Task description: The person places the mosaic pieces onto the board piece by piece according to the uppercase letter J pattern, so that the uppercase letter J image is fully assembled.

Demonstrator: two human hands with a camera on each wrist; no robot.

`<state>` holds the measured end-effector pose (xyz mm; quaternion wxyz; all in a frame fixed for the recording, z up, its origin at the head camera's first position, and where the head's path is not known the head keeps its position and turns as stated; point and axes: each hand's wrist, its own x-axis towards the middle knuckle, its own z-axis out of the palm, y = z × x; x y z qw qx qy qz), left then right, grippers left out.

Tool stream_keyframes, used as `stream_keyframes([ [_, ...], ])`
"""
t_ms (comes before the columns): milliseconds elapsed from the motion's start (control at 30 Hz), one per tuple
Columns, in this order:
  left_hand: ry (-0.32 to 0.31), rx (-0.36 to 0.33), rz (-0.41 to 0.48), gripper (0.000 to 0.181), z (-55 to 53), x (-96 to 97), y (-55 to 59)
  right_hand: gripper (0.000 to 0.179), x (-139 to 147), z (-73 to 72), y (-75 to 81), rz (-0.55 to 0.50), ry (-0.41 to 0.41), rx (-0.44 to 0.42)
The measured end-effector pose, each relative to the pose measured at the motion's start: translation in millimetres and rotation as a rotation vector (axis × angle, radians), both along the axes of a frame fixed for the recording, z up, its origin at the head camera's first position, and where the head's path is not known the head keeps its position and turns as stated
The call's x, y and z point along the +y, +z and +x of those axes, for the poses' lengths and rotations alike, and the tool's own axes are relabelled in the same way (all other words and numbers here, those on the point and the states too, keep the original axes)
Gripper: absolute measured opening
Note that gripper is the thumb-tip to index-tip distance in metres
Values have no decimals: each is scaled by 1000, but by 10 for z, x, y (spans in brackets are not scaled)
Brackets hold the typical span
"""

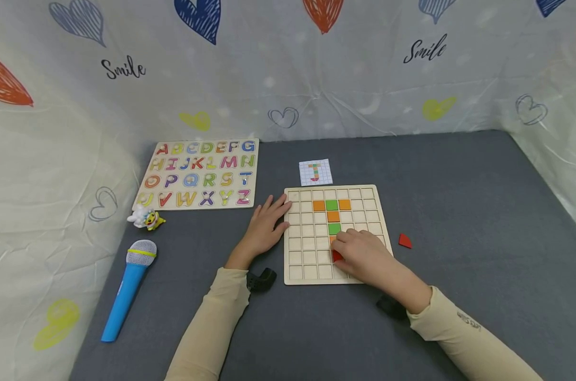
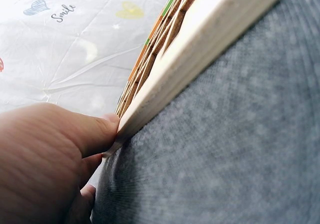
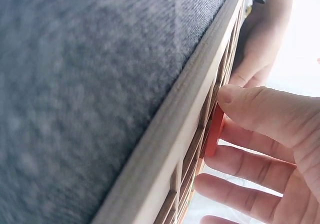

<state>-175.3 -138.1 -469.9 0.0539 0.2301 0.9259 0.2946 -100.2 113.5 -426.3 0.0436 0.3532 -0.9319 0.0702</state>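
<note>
A wooden grid board [image 1: 295, 244] lies on the table, with orange and green square tiles [image 1: 332, 205] in some cells. My left hand [image 1: 265, 227] touches the board's left edge, fingers spread; its thumb meets the rim in the left wrist view. Over the lower middle cells, my right hand [image 1: 364, 255] pinches a red piece [image 3: 214, 131] between thumb and fingertips. That piece touches the grid, and its full outline is hidden by the fingers. A pattern card [image 1: 315, 172] with a small coloured figure lies just behind the board.
Right of the board lies a red piece with a curved edge [image 1: 405, 241]. An alphabet board [image 1: 197, 174] stands back left, with a small toy figure [image 1: 147, 217] at its near corner. A blue toy microphone [image 1: 129, 291] lies at left. A printed cloth [image 1: 354, 69] hangs behind.
</note>
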Motion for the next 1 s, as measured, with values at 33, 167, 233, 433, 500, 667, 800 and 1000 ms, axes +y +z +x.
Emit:
stream_keyframes([
  [33,0,1,0,52,0,0,2,17,1,-2,-4,0,-2,0],
  [167,-1,3,2,52,-1,3,7,17,1,-5,-10,-1,-7,-7],
  [233,-2,4,1,51,-3,4,7,17,2,-4,-6,-4,-6,-12],
  [433,-5,6,6,51,-1,7,14,18,7,-1,3,-6,1,-13],
  [500,-6,6,8,51,-1,7,15,18,10,-4,-2,-3,1,-5],
  [667,-3,4,7,51,2,8,23,18,16,-4,-5,-3,-5,4],
  [800,0,1,3,51,5,8,23,19,20,-3,-7,0,-14,-7],
  [1000,4,1,-5,51,9,3,10,20,89,7,48,-10,-37,-28],
])
